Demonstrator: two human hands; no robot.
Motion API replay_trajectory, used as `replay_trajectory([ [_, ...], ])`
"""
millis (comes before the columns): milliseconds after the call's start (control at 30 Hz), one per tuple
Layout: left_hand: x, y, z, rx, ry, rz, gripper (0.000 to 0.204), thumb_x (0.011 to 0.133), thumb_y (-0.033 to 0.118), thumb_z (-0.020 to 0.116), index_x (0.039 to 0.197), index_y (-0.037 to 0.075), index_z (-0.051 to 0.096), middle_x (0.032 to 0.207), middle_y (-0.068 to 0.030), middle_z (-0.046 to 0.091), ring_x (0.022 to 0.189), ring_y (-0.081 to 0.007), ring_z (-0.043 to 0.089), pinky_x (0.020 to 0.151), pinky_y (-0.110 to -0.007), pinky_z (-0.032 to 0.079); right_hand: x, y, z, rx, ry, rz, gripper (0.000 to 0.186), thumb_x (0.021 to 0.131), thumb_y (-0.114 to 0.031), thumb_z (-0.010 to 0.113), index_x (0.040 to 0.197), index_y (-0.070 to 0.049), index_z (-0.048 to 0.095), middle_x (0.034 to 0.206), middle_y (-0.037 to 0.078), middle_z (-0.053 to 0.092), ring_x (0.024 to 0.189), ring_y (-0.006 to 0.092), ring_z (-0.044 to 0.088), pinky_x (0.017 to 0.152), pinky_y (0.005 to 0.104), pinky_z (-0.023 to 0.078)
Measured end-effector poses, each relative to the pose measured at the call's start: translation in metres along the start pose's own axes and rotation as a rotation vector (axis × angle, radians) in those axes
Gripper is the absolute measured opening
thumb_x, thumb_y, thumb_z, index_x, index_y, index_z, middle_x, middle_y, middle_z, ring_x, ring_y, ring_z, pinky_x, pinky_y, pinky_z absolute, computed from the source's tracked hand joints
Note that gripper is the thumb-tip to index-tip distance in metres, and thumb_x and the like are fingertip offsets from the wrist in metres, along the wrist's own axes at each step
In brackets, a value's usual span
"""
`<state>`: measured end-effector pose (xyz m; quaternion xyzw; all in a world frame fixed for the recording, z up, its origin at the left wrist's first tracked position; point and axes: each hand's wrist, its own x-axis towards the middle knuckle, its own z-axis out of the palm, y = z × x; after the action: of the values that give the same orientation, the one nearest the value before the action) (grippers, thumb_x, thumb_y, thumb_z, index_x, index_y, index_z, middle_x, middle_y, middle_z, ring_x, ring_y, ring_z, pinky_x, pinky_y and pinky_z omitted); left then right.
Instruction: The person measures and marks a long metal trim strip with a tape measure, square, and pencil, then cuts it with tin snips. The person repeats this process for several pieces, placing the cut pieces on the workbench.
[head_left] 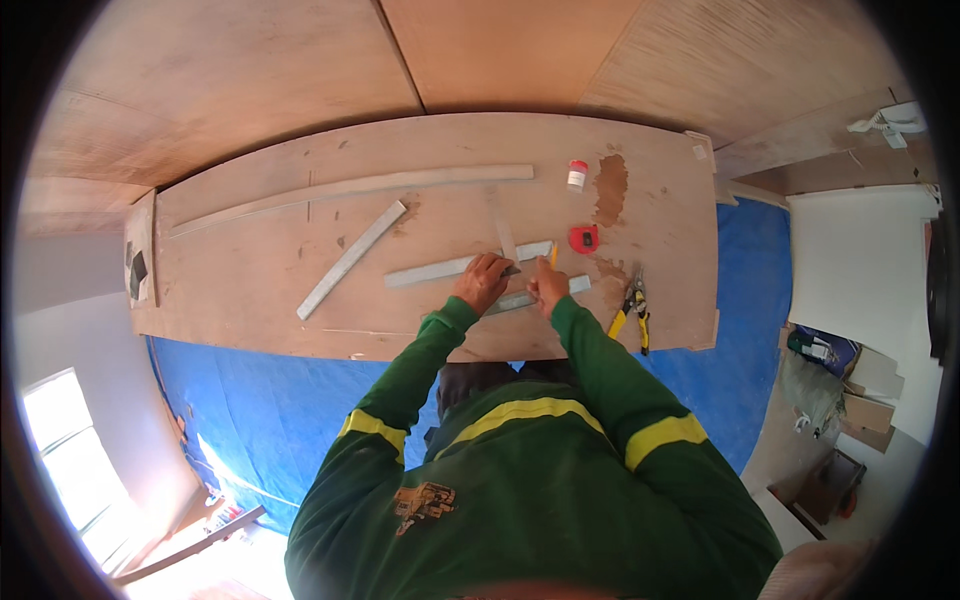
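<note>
The right hand is closing around a yellow pencil, which is standing out past the fist by one end of a strip. The left hand is curling beside it — whether it is gripping anything, I cannot tell. A second strip is lying nearer the body — snips are resting to the right, and a red tape is sitting beyond.

Glare whitens the window at lower left — edges bow, corners fall black.
</note>
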<state>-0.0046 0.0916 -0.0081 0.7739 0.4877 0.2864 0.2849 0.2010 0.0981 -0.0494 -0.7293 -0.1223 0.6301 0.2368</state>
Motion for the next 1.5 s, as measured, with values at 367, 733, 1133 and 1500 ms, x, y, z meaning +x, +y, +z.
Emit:
replay_trajectory([
  [367, 0.038, -0.003, 0.082, 0.244, -0.011, 0.22, 0.029, 0.084, 0.007, 0.075, 0.113, 0.009, 0.077, 0.109, -0.0097, 0.067, 0.106, -0.0324, 0.065, 0.095, -0.045, 0.057, -0.063, 0.015, -0.154, -0.025, -0.018, -0.095, 0.045, 0.106, -0.054, 0.06, 0.091, -0.011, 0.061, 0.079, 0.002, 0.055, 0.054, 0.0125, 0.043, 0.047, 0.0325, 0.037],
  [733, 0.03, -0.004, 0.074, 0.214, -0.042, 0.136, 0.033, 0.081, 0.009, 0.079, 0.114, 0.007, 0.077, 0.117, -0.0113, 0.07, 0.111, -0.036, 0.064, 0.098, -0.049, 0.055, -0.033, 0.013, -0.129, -0.656, 0.036, -0.7, 0.029, 0.101, -0.019, 0.055, 0.119, -0.001, 0.07, 0.113, 0.031, 0.072, 0.108, 0.0517, 0.068, 0.093, 0.0589, 0.054],
  [1133, 0.034, 0.0, 0.077, 0.238, -0.099, 0.102, 0.032, 0.078, 0.009, 0.075, 0.11, 0.008, 0.073, 0.116, -0.0106, 0.07, 0.107, -0.0365, 0.064, 0.099, -0.049, 0.055, -0.047, -0.038, -0.065, -1.047, 0.051, -0.85, 0.037, 0.101, -0.019, 0.058, 0.135, -0.006, 0.067, 0.103, 0.029, 0.075, 0.097, 0.0496, 0.072, 0.089, 0.0607, 0.057],
  [1500, 0.038, -0.008, 0.067, 0.418, -0.074, 0.291, 0.026, 0.081, 0.015, 0.077, 0.107, 0.015, 0.077, 0.111, -0.0019, 0.069, 0.114, -0.0273, 0.064, 0.097, -0.044, 0.058, -0.036, -0.043, -0.054, -1.181, 0.057, -0.901, 0.027, 0.101, -0.017, 0.056, 0.118, -0.002, 0.07, 0.103, 0.025, 0.075, 0.099, 0.0467, 0.074, 0.088, 0.0587, 0.059],
])
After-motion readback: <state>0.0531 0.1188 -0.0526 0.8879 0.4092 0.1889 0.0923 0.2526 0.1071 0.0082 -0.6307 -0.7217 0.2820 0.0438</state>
